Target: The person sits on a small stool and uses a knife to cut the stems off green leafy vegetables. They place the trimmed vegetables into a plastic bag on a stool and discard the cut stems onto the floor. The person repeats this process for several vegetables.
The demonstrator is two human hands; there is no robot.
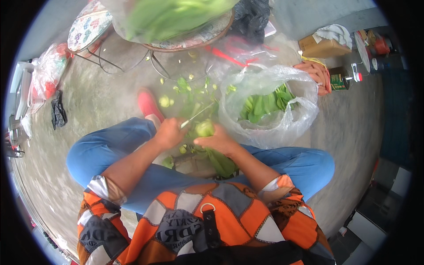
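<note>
My left hand (170, 133) is closed around the pale handle of a knife (198, 114), whose thin blade slants up and to the right. Beside it, my right hand (217, 139) grips a head of leafy greens, likely bok choy (204, 128), its pale base facing the knife and dark leaves hanging towards my lap. Blade and base look close; contact cannot be told. Trimmed leaves and pale stem ends (165, 101) lie scattered on the floor. Just right of my hands, a clear plastic bag (268, 134) stands wide open with green leaves (265, 105) inside.
Blurred greens in a clear bag (179, 16) rest on a round stool (212, 34) ahead. Another patterned stool (87, 29) stands left. Orange-brown roots or sausages (313, 71) in a net, a green tin (338, 81) and a cardboard box (323, 47) are at right. A black bag (59, 111) lies left.
</note>
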